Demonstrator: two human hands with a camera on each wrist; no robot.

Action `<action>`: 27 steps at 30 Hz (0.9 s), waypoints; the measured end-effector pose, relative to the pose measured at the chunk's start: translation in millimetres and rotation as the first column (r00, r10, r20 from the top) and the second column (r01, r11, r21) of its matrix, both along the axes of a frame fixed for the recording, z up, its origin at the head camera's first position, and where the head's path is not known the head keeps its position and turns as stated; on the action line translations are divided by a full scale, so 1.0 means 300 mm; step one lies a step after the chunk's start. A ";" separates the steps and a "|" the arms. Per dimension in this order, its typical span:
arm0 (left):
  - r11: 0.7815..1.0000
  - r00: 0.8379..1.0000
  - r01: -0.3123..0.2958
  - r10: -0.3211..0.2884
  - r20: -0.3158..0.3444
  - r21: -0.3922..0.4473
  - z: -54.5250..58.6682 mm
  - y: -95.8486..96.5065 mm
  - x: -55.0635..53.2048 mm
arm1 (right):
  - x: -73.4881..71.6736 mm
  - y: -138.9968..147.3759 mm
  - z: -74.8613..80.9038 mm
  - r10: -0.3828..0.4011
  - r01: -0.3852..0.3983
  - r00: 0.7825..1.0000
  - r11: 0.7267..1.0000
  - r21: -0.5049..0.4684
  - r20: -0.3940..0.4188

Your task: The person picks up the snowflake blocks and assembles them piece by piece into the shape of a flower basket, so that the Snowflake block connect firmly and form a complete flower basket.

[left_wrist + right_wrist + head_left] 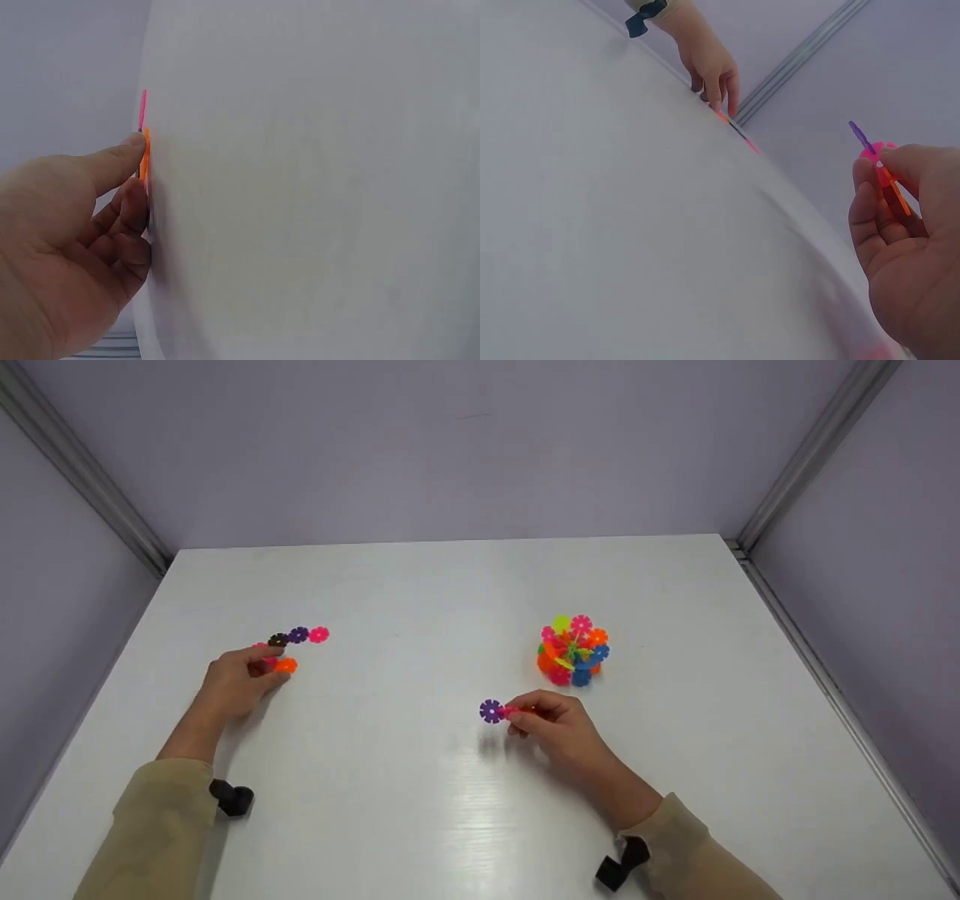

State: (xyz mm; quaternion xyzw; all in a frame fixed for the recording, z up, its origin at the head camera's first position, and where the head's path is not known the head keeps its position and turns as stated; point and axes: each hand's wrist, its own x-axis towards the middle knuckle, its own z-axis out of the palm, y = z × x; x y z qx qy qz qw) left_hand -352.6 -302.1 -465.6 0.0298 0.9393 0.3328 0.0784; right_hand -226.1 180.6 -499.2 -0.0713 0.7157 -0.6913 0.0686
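My right hand (559, 727) pinches a small joined chain of snowflake building discs between thumb and fingers, held above the table. A purple disc (491, 711) sticks out to the left, with a pink disc (869, 154) next to it and an orange disc (895, 193) partly hidden inside the hand. On the left, my left hand (238, 684) is down at the table, thumb and index finger at opposite edges of an orange disc (286, 665). Beyond its fingers lie a black disc (278, 640), a purple disc (298, 634) and a pink disc (319, 634) in a row. Other pink discs are half covered by the fingers.
A round, multicoloured cluster of joined discs (574, 651) stands on the white table (405, 607), beyond my right hand. Pale partition walls (465, 457) with metal corner rails (814, 450) enclose the table at the back and sides.
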 end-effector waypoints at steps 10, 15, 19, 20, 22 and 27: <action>0.999 0.998 0.045 -0.046 -0.047 -0.012 0.009 0.059 0.013 | 0.002 -0.007 -0.002 -0.007 0.007 1.000 1.000 -0.028 -0.009; 0.987 0.993 0.088 -0.075 -0.094 0.133 0.038 0.242 0.097 | 0.001 -0.004 -0.005 0.000 -0.001 1.000 0.999 -0.039 -0.013; 0.928 0.964 0.241 -0.193 -0.184 0.284 0.047 0.438 0.197 | 0.002 -0.002 -0.002 0.008 -0.009 1.000 0.999 -0.041 -0.020; 0.906 0.953 0.280 -0.224 -0.204 0.316 0.046 0.483 0.223 | 0.002 -0.002 -0.001 0.009 -0.010 1.000 0.999 -0.042 -0.022; 0.864 0.928 0.353 -0.277 -0.248 0.358 0.042 0.560 0.269 | 0.003 -0.002 0.000 0.012 -0.013 1.000 0.999 -0.043 -0.027; 0.810 0.897 0.428 -0.327 -0.297 0.402 0.020 0.667 0.333 | 0.002 -0.004 -0.004 0.025 -0.027 0.999 0.999 -0.041 -0.036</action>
